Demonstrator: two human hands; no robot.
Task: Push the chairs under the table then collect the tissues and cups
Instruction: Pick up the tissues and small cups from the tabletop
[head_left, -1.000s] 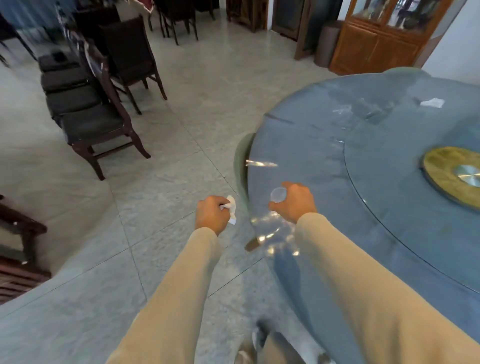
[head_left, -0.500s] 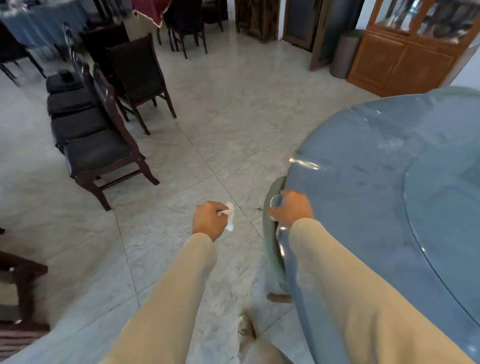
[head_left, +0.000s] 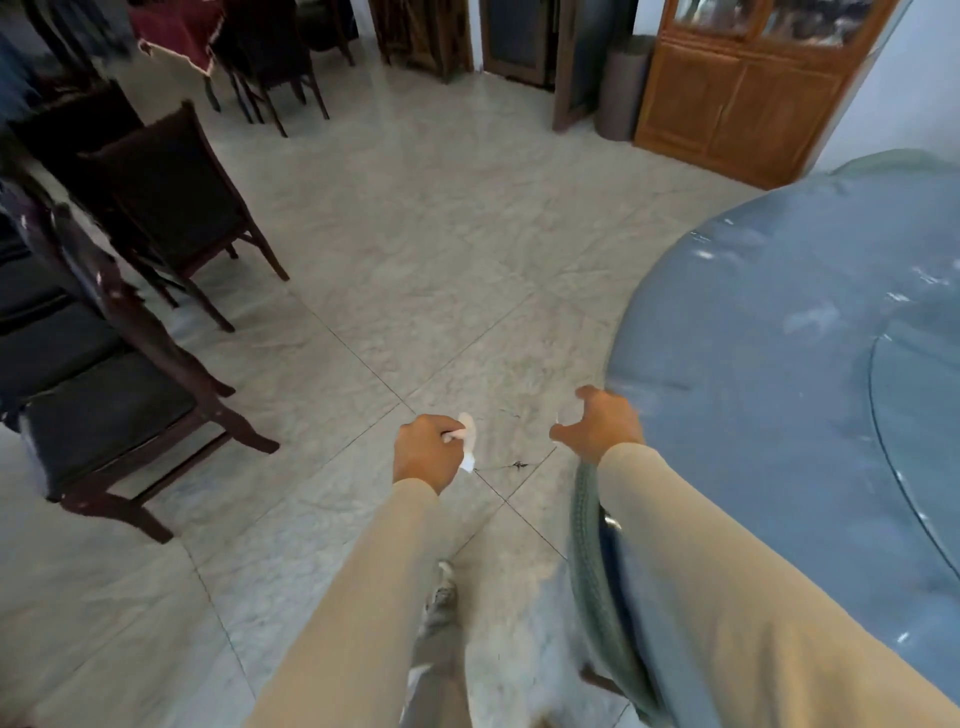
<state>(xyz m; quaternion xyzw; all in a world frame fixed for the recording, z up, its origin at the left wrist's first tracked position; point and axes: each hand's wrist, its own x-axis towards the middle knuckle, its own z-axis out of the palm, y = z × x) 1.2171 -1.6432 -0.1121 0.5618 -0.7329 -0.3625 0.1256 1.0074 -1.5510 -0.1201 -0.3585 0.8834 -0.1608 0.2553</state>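
- One round blue worktop (head_left: 779, 364) fills the right side. Far less of it shows than a second ago: the view has swung left, so its brass centre and the white scrap on its far part are out of sight.
- Several dark chairs (head_left: 119, 410) stand in a row at the far left on the tiled floor (head_left: 415, 234), well apart from the worktop. I cannot tell whether they belong to it.
- One grey-green chair (head_left: 584, 525) has its back tight against the worktop's near left rim, just under the right sleeve. It looks pushed in, so that part of the job seems done here.
- The right hand (head_left: 602, 423) has come off the worktop and now hangs just past its left rim, over the floor, with fingers curved and thumb spread. It held a clear cup a second ago. Now there is only blur and a faint glint by the thumb, so I cannot tell whether the cup is in it.
- The left hand (head_left: 428, 457) is a closed fist to the left of the right hand, near it but not touching.
- The tissue (head_left: 467, 441) is still pinched in that fist, its loose end poking out towards the right hand. Collecting looks to be under way, with the person walking on.
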